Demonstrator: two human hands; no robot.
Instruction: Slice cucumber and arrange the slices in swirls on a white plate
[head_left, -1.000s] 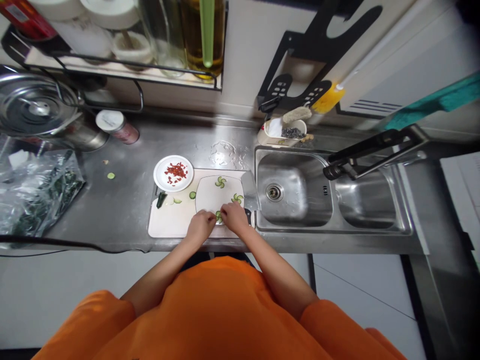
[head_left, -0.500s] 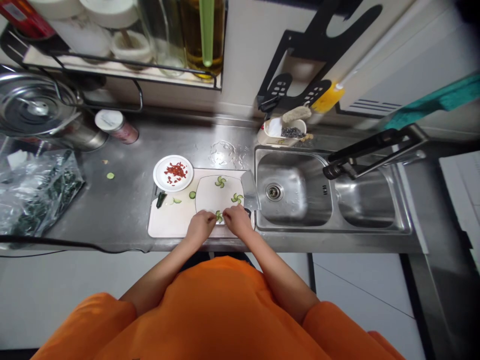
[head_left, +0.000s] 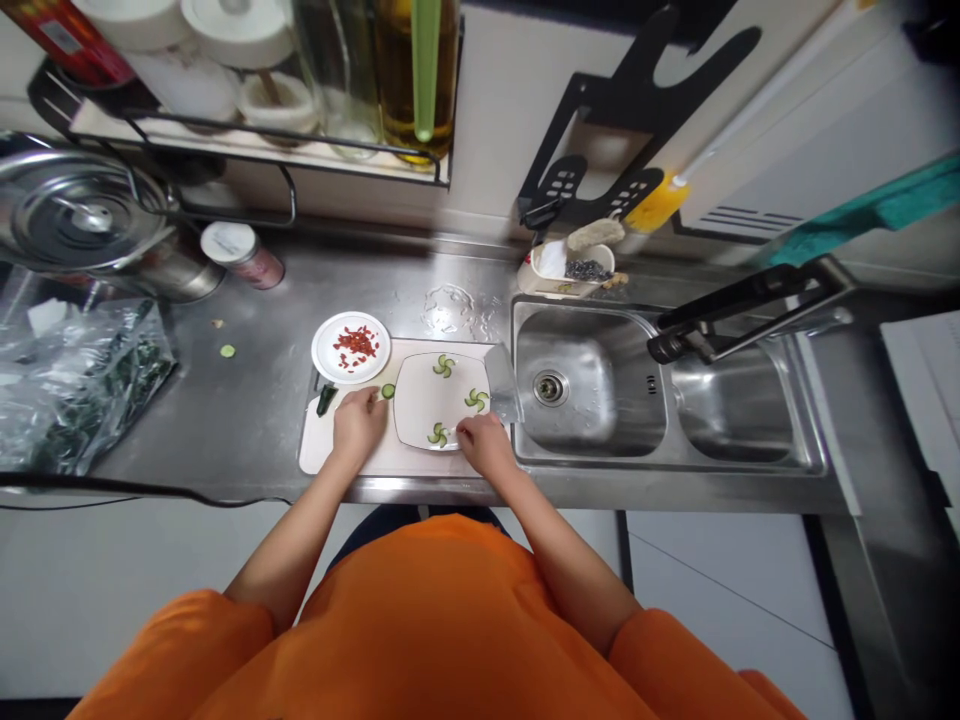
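Note:
A white squarish plate lies on a pale cutting board. Three pinwheels of thin cucumber slices sit on it: a back one, a right one and a front one. My left hand is over the board left of the plate, fingertips pinched beside a round cucumber piece; what they hold is hidden. At the plate's front right edge, my right hand has its fingers closed, contents unclear. A dark green cucumber end lies by my left hand. The cleaver's blade rests right of the plate.
A round white plate of chopped red pieces overlaps the board's back left. The steel sink adjoins on the right, under a black faucet. Plastic bags of greens, a lidded pot and a pink can stand left.
My left hand has moved left from the front pinwheel to the cucumber pieces on the board. My right hand has shifted slightly right, leaving the front pinwheel uncovered.

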